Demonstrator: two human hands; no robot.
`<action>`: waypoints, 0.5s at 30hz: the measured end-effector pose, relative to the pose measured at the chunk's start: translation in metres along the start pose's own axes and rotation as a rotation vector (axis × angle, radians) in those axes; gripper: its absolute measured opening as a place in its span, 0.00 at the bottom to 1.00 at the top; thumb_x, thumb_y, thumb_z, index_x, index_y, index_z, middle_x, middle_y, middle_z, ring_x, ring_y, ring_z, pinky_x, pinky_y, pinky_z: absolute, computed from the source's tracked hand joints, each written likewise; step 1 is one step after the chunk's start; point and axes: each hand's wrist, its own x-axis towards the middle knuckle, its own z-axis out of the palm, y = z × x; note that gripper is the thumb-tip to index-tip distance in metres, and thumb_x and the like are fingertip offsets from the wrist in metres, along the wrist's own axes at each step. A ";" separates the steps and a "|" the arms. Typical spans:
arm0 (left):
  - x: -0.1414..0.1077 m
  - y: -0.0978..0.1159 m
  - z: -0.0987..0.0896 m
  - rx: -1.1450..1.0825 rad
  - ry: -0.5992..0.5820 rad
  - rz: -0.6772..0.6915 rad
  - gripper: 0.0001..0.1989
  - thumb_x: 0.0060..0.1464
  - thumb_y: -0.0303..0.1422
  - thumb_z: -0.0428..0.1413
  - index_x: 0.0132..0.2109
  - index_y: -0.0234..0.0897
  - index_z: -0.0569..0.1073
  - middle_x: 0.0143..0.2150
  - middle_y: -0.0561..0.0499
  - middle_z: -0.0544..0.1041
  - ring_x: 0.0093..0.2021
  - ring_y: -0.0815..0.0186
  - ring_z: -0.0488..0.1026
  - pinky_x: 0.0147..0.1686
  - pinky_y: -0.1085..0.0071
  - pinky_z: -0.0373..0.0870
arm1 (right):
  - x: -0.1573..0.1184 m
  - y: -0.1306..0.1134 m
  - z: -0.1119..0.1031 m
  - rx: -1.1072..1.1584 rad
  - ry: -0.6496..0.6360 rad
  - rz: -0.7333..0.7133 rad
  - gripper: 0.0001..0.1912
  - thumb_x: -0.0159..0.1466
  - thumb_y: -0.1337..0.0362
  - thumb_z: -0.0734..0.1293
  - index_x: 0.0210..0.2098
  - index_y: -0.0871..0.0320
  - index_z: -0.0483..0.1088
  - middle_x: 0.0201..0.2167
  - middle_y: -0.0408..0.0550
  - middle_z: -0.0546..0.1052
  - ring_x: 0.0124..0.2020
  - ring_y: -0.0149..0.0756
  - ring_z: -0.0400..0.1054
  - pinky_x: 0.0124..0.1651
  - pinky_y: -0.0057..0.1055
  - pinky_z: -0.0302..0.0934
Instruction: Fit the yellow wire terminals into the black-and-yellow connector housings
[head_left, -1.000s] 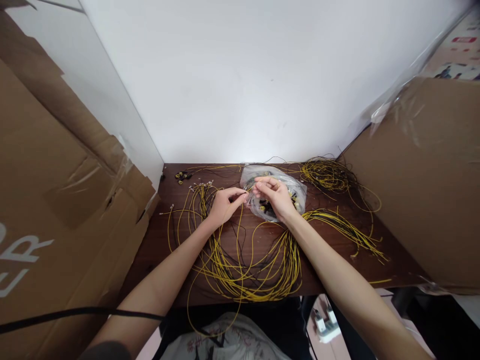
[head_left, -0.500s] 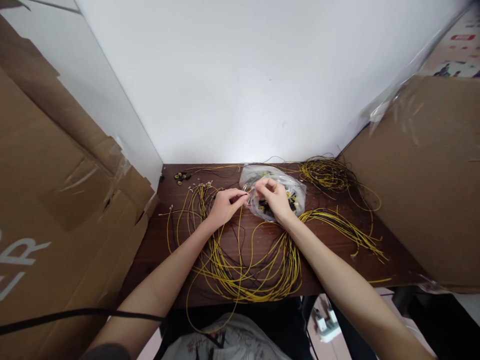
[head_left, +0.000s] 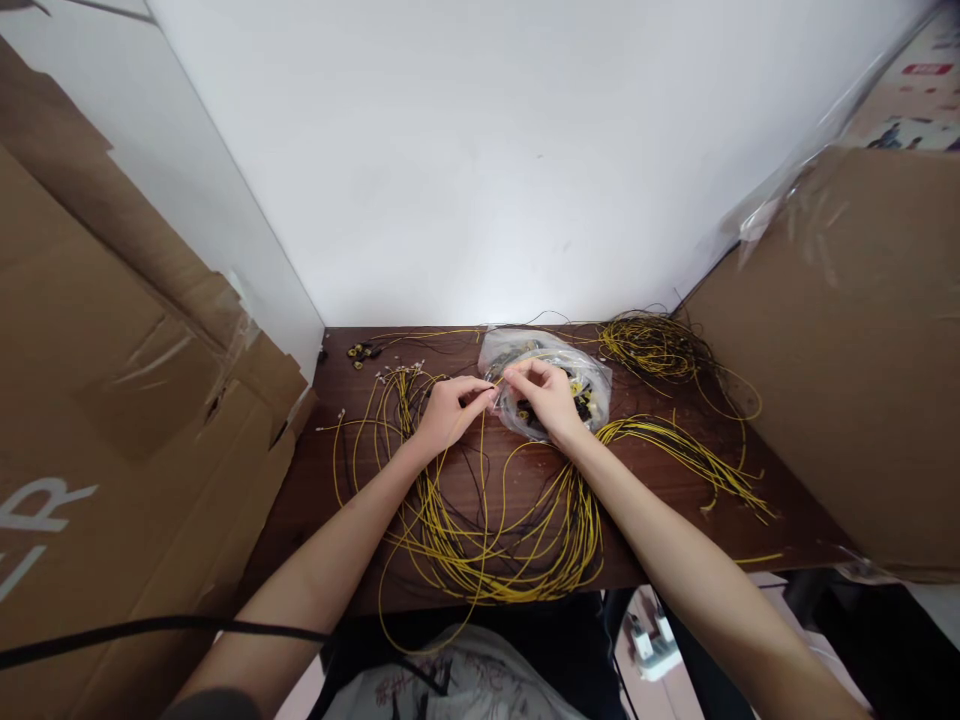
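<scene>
My left hand pinches a thin yellow wire at its fingertips, and a small dark bit shows there. The wire hangs down from these fingers toward a looped bundle of yellow and black wires. Close on the right, my right hand is closed in a pinch, its fingertips almost meeting the left ones. A bit of yellow wire shows at its tips; the exact grip is too small to make out. Under and behind this hand lies a clear plastic bag of small black-and-yellow parts.
A tangled wire coil sits at the back right, with cut wire ends in front. Several small black-and-yellow parts lie at the back left. Cardboard boxes flank the brown table; a white wall stands behind.
My right hand has moved slightly left, bringing its fingertips closer to my left hand's. The left hand stays in place, and the hanging yellow wire has shifted a little.
</scene>
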 end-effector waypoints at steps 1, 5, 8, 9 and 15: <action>0.000 0.000 0.000 0.001 0.000 0.001 0.10 0.55 0.34 0.52 0.31 0.36 0.76 0.28 0.50 0.77 0.30 0.67 0.72 0.34 0.71 0.66 | 0.000 0.000 0.000 0.019 0.040 0.012 0.13 0.50 0.55 0.71 0.26 0.58 0.71 0.20 0.41 0.70 0.22 0.29 0.61 0.28 0.28 0.58; 0.000 -0.003 0.001 0.001 -0.009 0.000 0.11 0.55 0.34 0.51 0.31 0.36 0.76 0.28 0.50 0.77 0.30 0.66 0.72 0.35 0.70 0.66 | 0.001 0.000 -0.001 0.054 0.093 0.019 0.13 0.49 0.54 0.71 0.26 0.58 0.70 0.21 0.41 0.70 0.22 0.29 0.61 0.27 0.27 0.58; -0.001 -0.004 0.001 0.005 -0.011 -0.004 0.11 0.55 0.34 0.51 0.31 0.36 0.76 0.29 0.50 0.77 0.31 0.66 0.72 0.35 0.70 0.66 | 0.001 0.001 -0.001 0.025 0.011 0.019 0.14 0.49 0.54 0.71 0.28 0.58 0.71 0.22 0.42 0.72 0.22 0.29 0.62 0.28 0.27 0.58; -0.001 -0.004 0.000 0.005 -0.012 -0.004 0.11 0.55 0.34 0.52 0.31 0.36 0.76 0.29 0.50 0.77 0.31 0.66 0.72 0.36 0.71 0.66 | 0.000 0.001 0.000 0.007 -0.027 0.016 0.14 0.50 0.54 0.71 0.28 0.58 0.72 0.22 0.42 0.72 0.22 0.29 0.62 0.27 0.27 0.58; -0.001 -0.001 0.000 -0.003 -0.015 -0.005 0.11 0.55 0.33 0.51 0.30 0.36 0.76 0.29 0.50 0.77 0.30 0.66 0.72 0.35 0.72 0.66 | -0.001 -0.002 0.002 0.005 -0.036 0.021 0.12 0.49 0.56 0.71 0.25 0.59 0.72 0.20 0.42 0.72 0.21 0.28 0.61 0.26 0.27 0.58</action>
